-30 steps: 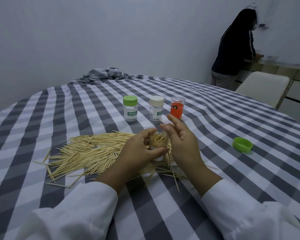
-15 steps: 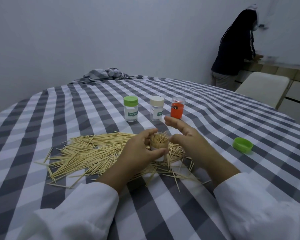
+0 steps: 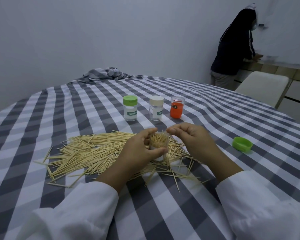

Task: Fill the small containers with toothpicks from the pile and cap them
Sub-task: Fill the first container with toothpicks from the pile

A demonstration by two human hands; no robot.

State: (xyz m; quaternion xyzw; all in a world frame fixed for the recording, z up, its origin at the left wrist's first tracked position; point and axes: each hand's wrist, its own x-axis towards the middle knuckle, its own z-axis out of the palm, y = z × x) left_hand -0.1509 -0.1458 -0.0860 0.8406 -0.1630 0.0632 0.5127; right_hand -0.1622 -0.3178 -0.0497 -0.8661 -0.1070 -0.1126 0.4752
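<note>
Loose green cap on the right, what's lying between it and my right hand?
Nothing: in the head view only bare checked tablecloth lies between the right hand and the green cap.

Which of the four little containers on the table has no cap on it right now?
The container gripped in the left hand, packed with toothpicks, is uncapped. The green-capped container, the cream-capped container and the orange container behind it are all closed.

The green-capped container (image 3: 130, 108) reads "TOOTHPICK"; the cream-capped container (image 3: 156, 108) shows a partly turned "TOOTH".
</note>
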